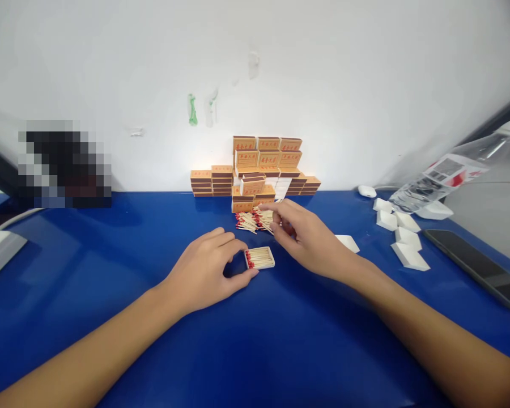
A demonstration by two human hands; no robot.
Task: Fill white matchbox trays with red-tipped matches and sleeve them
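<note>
Glossy deep blue covers the table (pixel 255 345), setting off red-tipped, pale cream matches (pixel 260 258) in a white tray (pixel 273 263) and a loose heap (pixel 247 222) in the same red and cream. Orange-tan matchboxes (pixel 268 158) carry red lettering and dark brown side bands against an off-white wall (pixel 331 73) marked by a green smear (pixel 192 110). At right, plain white angular pieces (pixel 408 238) contrast with a dark grey-black phone (pixel 480 269) and a clear bottle (pixel 425 184), its label (pixel 454 171) patterned in white, black and red
</note>
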